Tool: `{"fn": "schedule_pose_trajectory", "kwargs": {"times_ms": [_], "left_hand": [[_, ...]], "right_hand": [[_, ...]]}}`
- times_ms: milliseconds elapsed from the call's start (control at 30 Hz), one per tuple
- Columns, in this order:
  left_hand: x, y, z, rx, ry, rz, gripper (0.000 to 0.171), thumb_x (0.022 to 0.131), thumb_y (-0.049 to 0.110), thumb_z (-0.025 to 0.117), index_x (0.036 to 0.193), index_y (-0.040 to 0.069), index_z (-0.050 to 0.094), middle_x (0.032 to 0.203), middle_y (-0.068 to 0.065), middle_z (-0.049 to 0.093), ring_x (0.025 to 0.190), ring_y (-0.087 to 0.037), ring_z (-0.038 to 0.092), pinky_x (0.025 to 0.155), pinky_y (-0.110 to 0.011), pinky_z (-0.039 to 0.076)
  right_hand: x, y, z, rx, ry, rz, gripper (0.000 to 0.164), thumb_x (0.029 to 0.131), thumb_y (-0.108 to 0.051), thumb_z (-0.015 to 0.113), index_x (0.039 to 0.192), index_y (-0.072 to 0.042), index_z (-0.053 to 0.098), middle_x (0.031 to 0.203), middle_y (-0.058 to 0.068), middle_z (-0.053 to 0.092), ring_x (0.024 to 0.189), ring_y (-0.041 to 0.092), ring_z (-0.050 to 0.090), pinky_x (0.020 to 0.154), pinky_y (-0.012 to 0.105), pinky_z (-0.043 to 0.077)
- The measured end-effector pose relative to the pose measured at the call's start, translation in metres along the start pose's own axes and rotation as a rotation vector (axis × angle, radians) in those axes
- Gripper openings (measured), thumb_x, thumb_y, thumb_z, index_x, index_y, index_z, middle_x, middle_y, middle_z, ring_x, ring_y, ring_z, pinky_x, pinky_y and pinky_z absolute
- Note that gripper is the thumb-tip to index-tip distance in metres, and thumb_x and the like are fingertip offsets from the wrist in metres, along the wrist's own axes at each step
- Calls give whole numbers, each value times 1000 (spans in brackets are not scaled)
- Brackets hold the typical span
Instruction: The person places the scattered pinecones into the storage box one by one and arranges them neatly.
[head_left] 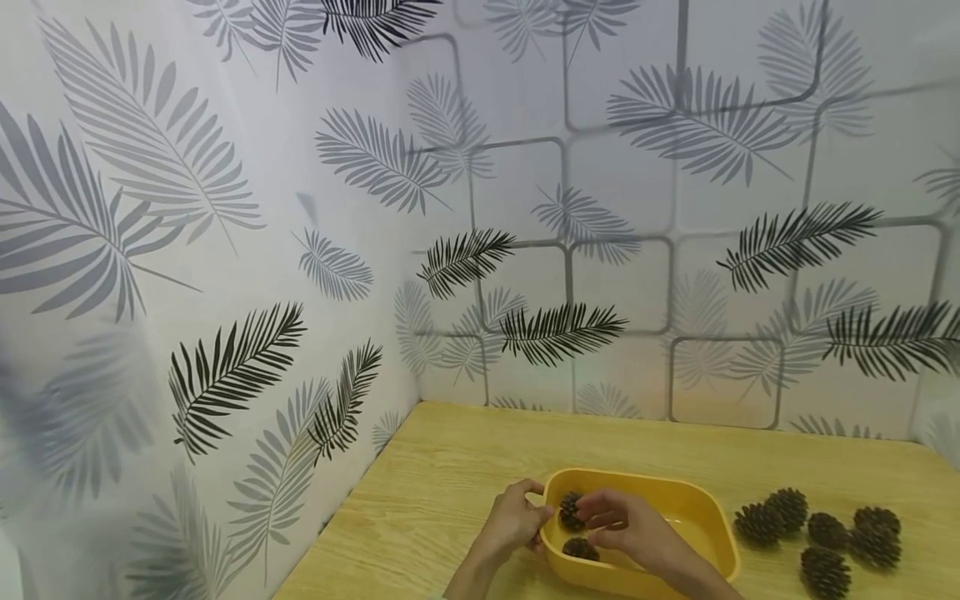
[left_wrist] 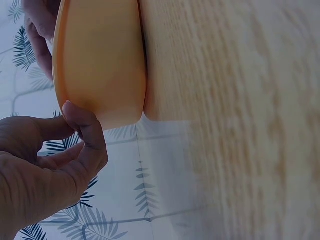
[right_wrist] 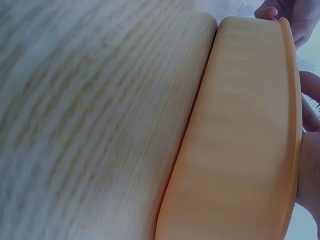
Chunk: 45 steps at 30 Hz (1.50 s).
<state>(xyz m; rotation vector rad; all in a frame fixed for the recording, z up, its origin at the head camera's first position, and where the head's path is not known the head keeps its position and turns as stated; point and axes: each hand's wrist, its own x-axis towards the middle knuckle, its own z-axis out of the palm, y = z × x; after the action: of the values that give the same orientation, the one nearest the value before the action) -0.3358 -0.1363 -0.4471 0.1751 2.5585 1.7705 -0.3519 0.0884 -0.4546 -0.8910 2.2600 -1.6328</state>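
Observation:
A yellow plastic tub (head_left: 697,508) stands on the table. My left hand (head_left: 510,521) holds its left end, and in the left wrist view the thumb and fingers of that hand (left_wrist: 55,160) pinch the rim. Inside the tub, at its left end, are two brown pine cones: one upright pine cone (head_left: 570,512) farther back and another pine cone (head_left: 581,549) nearer the front wall. My right hand (head_left: 630,529) reaches over the front rim, its fingers loosely bent and spread from the thumb, fingertips right beside the farther cone. In the right wrist view, the tub wall (right_wrist: 235,125) hides the cones inside.
Several pine cones (head_left: 825,573) lie on the wooden table (head_left: 465,442) to the right of the tub. A wall covering (head_left: 525,375) with leaf prints rises behind the table and along its left side.

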Motion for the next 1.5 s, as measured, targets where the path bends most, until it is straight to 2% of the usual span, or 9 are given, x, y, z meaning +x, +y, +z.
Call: {"fn": "schedule_pose_trajectory", "kwargs": {"times_ms": [400, 600, 833, 1067, 1267, 1500], "left_hand": [[-1, 0, 1, 2, -5, 5, 31, 100, 2, 67, 131, -4, 61, 72, -16, 68, 44, -7, 52, 43, -20, 54], [0, -1, 0, -1, -3, 11, 33, 100, 3, 67, 132, -5, 60, 70, -15, 68, 43, -6, 52, 43, -19, 54], [0, -1, 0, 13, 1, 12, 33, 100, 3, 67, 132, -5, 60, 71, -16, 68, 43, -6, 51, 43, -21, 55], [1, -1, 1, 22, 6, 6, 32, 100, 2, 67, 131, -4, 62, 72, -18, 69, 43, -7, 51, 44, -24, 57], [1, 0, 2, 26, 3, 15, 32, 100, 2, 67, 131, -4, 62, 72, -17, 68, 43, -7, 51, 44, -24, 57], [3, 0, 3, 41, 2, -15, 34, 100, 4, 67, 133, -3, 61, 73, -16, 69, 43, -7, 52, 44, -25, 57]], "right_hand": [[-8, -7, -6, 18, 19, -21, 39, 104, -11, 64, 136, 10, 58, 128, 28, 65, 116, 48, 63, 91, 45, 62], [-12, -8, -13, -39, 47, -38, 41, 104, -18, 65, 136, 8, 59, 129, 28, 65, 113, 43, 66, 88, 38, 63], [-19, -8, -20, -47, 42, -66, 41, 105, -17, 64, 136, 9, 59, 129, 28, 65, 113, 43, 66, 86, 31, 63], [-28, -5, -27, -44, 57, -31, 42, 105, -21, 64, 137, 7, 59, 129, 22, 67, 112, 33, 68, 85, 27, 61], [-37, -5, -37, -34, 42, -33, 44, 106, -18, 61, 139, 11, 56, 133, 27, 64, 117, 40, 64, 86, 25, 60], [-47, -15, -55, -109, 68, -28, 40, 107, -20, 60, 138, 4, 59, 135, 28, 62, 115, 29, 66, 87, 23, 59]]}}
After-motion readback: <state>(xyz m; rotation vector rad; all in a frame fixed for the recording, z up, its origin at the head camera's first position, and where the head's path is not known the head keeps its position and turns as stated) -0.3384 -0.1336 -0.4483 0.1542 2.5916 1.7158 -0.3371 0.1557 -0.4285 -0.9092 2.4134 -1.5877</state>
